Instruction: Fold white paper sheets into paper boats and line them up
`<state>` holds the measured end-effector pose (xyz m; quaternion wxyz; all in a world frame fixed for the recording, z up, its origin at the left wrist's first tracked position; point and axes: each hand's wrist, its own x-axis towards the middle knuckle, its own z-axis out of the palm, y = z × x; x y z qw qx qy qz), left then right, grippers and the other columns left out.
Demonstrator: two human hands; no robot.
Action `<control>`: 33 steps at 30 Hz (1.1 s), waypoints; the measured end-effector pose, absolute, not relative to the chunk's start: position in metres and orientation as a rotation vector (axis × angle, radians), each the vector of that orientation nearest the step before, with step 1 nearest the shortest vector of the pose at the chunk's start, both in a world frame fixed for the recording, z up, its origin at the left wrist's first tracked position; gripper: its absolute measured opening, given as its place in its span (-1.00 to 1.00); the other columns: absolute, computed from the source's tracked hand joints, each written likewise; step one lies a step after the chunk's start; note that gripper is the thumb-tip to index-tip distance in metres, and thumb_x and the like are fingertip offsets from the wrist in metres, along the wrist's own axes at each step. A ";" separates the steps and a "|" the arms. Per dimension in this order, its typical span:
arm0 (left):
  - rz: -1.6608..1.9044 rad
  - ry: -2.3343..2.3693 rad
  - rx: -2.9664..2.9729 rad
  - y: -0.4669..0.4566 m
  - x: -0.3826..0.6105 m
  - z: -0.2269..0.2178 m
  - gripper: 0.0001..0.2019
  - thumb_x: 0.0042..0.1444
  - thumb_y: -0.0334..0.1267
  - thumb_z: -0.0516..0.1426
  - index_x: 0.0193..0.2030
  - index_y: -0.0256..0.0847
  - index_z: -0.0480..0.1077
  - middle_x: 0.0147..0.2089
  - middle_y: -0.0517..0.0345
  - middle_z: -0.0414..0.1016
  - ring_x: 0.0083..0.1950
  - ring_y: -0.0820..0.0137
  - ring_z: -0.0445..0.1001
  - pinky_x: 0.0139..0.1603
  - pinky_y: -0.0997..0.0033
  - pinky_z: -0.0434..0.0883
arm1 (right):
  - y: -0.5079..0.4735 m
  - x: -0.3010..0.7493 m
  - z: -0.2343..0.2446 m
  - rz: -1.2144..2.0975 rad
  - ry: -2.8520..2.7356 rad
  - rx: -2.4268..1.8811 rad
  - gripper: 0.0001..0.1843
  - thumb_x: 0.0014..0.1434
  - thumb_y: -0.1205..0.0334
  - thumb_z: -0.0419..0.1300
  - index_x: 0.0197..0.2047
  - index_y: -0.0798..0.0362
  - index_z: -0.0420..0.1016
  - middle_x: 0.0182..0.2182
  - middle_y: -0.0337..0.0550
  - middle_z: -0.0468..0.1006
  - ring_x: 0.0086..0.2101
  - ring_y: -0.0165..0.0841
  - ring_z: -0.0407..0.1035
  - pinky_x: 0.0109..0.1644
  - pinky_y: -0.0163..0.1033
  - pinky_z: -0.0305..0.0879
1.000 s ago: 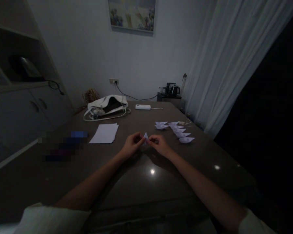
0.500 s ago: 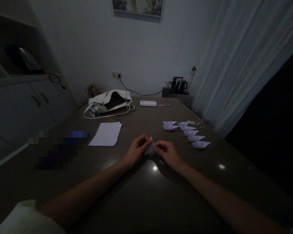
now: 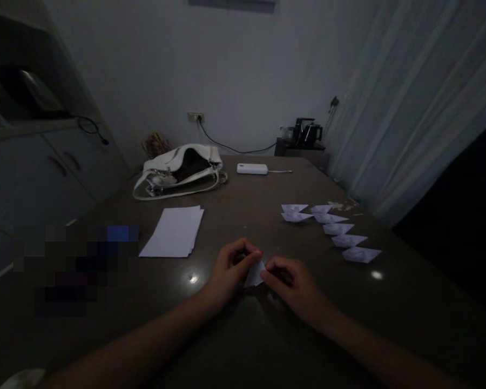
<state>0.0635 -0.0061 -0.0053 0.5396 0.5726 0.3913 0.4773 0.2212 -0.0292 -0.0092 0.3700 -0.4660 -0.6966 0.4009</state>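
Both my hands meet at the middle of a dark table (image 3: 243, 335). My left hand (image 3: 230, 270) and my right hand (image 3: 291, 281) each pinch a side of a small folded white paper piece (image 3: 255, 274) held just above the tabletop. Fingers of both hands are closed on it. To the right, several folded white paper boats (image 3: 336, 229) lie in a row. A stack of white paper sheets (image 3: 174, 231) lies to the left of my hands.
A white handbag (image 3: 178, 170) and a white power bank (image 3: 251, 168) with a cable sit at the table's far end. A kettle set (image 3: 305, 132) stands on a side table by the curtain. Cabinets line the left wall. A blurred patch covers the table's left.
The view has tilted down and closer, so everything sits lower and nearer. My hands still hold the folded paper, which now lies flatter and nearer the tabletop.
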 end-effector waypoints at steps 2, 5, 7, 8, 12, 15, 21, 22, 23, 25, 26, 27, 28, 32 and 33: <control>1.155 0.926 1.375 -0.006 0.063 -0.006 -0.81 0.02 -0.16 0.17 -0.44 -0.23 0.32 -0.47 0.24 0.33 -0.45 0.49 0.26 -0.45 0.52 0.20 | -0.028 0.222 -0.010 1.032 -1.773 -1.198 -0.81 0.11 0.16 0.15 -0.48 0.04 0.38 -0.57 -0.25 0.35 -0.51 -0.41 0.24 -0.45 -0.33 0.13; 1.136 0.906 1.392 -0.006 0.063 -0.008 -0.78 0.06 -0.10 0.15 -0.38 -0.22 0.35 -0.44 0.23 0.33 -0.44 0.49 0.27 -0.46 0.53 0.20 | -0.024 0.224 -0.010 1.051 -1.714 -1.176 -0.81 0.12 0.14 0.14 -0.46 0.04 0.41 -0.55 -0.22 0.38 -0.49 -0.40 0.28 -0.44 -0.33 0.16; 1.110 0.885 1.387 -0.007 0.064 -0.007 -0.77 0.10 -0.07 0.11 -0.32 -0.21 0.37 -0.43 0.22 0.33 -0.44 0.49 0.27 -0.47 0.53 0.21 | -0.022 0.226 -0.010 1.084 -1.626 -1.165 -0.79 0.11 0.10 0.15 -0.45 0.04 0.41 -0.57 -0.23 0.36 -0.53 -0.43 0.25 -0.50 -0.35 0.13; 1.097 0.875 1.386 -0.007 0.064 -0.007 -0.77 0.12 -0.07 0.10 -0.29 -0.21 0.37 -0.42 0.21 0.34 -0.44 0.49 0.28 -0.47 0.53 0.22 | -0.021 0.226 -0.010 1.110 -1.579 -1.162 -0.78 0.11 0.07 0.15 -0.44 0.03 0.40 -0.59 -0.25 0.33 -0.56 -0.44 0.22 -0.54 -0.36 0.11; 1.035 0.824 1.399 -0.008 0.065 -0.004 -0.78 0.12 -0.11 0.12 -0.22 -0.22 0.39 -0.35 0.15 0.40 -0.39 0.47 0.34 -0.43 0.52 0.29 | -0.017 0.228 -0.010 1.192 -1.465 -1.153 -0.74 0.11 0.00 0.13 -0.36 0.04 0.39 -0.65 -0.31 0.25 -0.65 -0.50 0.14 -0.63 -0.39 0.03; 1.019 0.795 1.435 -0.008 0.066 -0.004 -0.78 0.10 -0.15 0.14 -0.16 -0.21 0.40 -0.28 0.09 0.45 -0.30 0.40 0.40 -0.33 0.46 0.36 | -0.016 0.228 -0.012 1.229 -1.436 -1.151 -0.71 0.10 -0.02 0.14 -0.30 0.05 0.36 -0.61 -0.30 0.30 -0.65 -0.52 0.17 -0.65 -0.41 0.05; 1.014 0.818 1.485 -0.008 0.067 -0.006 -0.75 0.11 -0.18 0.13 -0.11 -0.24 0.42 -0.28 0.04 0.47 -0.32 0.41 0.42 -0.33 0.43 0.38 | -0.017 0.227 -0.013 1.269 -1.403 -1.136 -0.70 0.08 -0.02 0.16 -0.31 0.04 0.26 -0.47 -0.23 0.42 -0.64 -0.54 0.25 -0.68 -0.45 0.10; 1.020 0.832 1.487 -0.008 0.067 -0.006 -0.75 0.10 -0.19 0.14 -0.11 -0.24 0.42 -0.30 0.05 0.47 -0.33 0.41 0.42 -0.34 0.44 0.38 | -0.017 0.227 -0.013 1.282 -1.411 -1.135 -0.70 0.09 -0.02 0.16 -0.32 0.05 0.26 -0.48 -0.23 0.42 -0.63 -0.53 0.26 -0.69 -0.45 0.10; 1.024 0.845 1.491 -0.007 0.067 -0.006 -0.75 0.10 -0.19 0.14 -0.12 -0.25 0.42 -0.32 0.06 0.46 -0.35 0.42 0.42 -0.35 0.44 0.37 | -0.017 0.227 -0.012 1.292 -1.418 -1.133 -0.70 0.09 -0.02 0.15 -0.33 0.05 0.27 -0.50 -0.24 0.41 -0.62 -0.52 0.27 -0.68 -0.45 0.11; 1.019 0.865 1.507 -0.007 0.067 -0.006 -0.75 0.09 -0.19 0.15 -0.11 -0.25 0.41 -0.36 0.09 0.46 -0.37 0.43 0.42 -0.37 0.44 0.37 | -0.018 0.227 -0.012 1.295 -1.426 -1.131 -0.69 0.10 -0.03 0.14 -0.32 0.06 0.29 -0.52 -0.23 0.42 -0.60 -0.50 0.30 -0.67 -0.45 0.13; 1.015 0.871 1.515 -0.007 0.067 -0.006 -0.74 0.09 -0.19 0.15 -0.11 -0.25 0.41 -0.37 0.10 0.45 -0.39 0.43 0.41 -0.39 0.45 0.36 | -0.018 0.227 -0.012 1.295 -1.431 -1.133 -0.69 0.10 -0.04 0.14 -0.32 0.06 0.30 -0.53 -0.22 0.42 -0.59 -0.50 0.31 -0.67 -0.45 0.14; 1.012 0.876 1.523 -0.007 0.067 -0.005 -0.74 0.09 -0.18 0.15 -0.11 -0.25 0.40 -0.39 0.11 0.44 -0.40 0.44 0.41 -0.40 0.45 0.36 | -0.017 0.227 -0.012 1.296 -1.435 -1.136 -0.68 0.10 -0.04 0.14 -0.31 0.06 0.30 -0.53 -0.22 0.42 -0.59 -0.49 0.31 -0.66 -0.45 0.15; 1.011 0.879 1.527 -0.007 0.067 -0.005 -0.74 0.09 -0.18 0.15 -0.11 -0.25 0.40 -0.39 0.12 0.44 -0.40 0.44 0.41 -0.41 0.46 0.35 | -0.017 0.228 -0.012 1.298 -1.438 -1.139 -0.68 0.09 -0.05 0.14 -0.31 0.06 0.31 -0.52 -0.21 0.43 -0.58 -0.49 0.32 -0.66 -0.45 0.16; 1.007 0.861 1.509 -0.009 0.068 -0.003 -0.74 0.05 -0.18 0.18 -0.13 -0.24 0.38 -0.33 0.09 0.44 -0.37 0.43 0.43 -0.42 0.46 0.36 | -0.016 0.228 -0.012 1.283 -1.434 -1.140 -0.67 0.05 -0.05 0.19 -0.32 0.06 0.32 -0.51 -0.23 0.42 -0.60 -0.51 0.29 -0.67 -0.46 0.16; 1.009 0.851 1.503 -0.009 0.068 -0.003 -0.74 0.05 -0.18 0.19 -0.14 -0.24 0.38 -0.32 0.09 0.44 -0.37 0.43 0.43 -0.42 0.46 0.37 | -0.016 0.227 -0.012 1.268 -1.428 -1.140 -0.68 0.04 -0.04 0.20 -0.32 0.06 0.33 -0.52 -0.23 0.42 -0.61 -0.52 0.28 -0.67 -0.46 0.15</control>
